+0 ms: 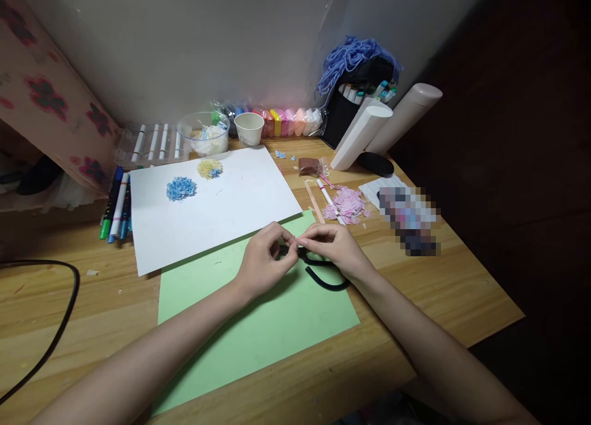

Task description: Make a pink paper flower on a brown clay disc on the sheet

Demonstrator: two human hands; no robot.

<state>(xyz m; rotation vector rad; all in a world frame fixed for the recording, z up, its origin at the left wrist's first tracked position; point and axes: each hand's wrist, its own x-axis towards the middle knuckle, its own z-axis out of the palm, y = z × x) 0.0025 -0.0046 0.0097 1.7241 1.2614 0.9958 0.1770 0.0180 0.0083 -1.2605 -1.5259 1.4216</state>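
Note:
My left hand (268, 255) and my right hand (336, 245) meet fingertip to fingertip above the green paper (258, 357). Both are closed in a pinch, and what sits between the fingertips is too small to make out. Under my right hand lie black-handled scissors (327, 286), partly hidden by the fingers. A white sheet (221, 228) overlaps the green paper's far side, bearing a blue clump of shreds (181, 189) and a yellow clump with some blue (209, 168). Beyond my right hand is a heap of pink shreds (347, 204), beside a white marker (325, 194).
Along the wall stand a clear tub (203, 140), a paper cup (249, 129) and packs of coloured clay (290, 122). A black pen holder (339, 114) and two white cylinders (362, 137) rise at the back right. Markers (119, 206) lie left; a black cable (69, 308) curves near the left edge.

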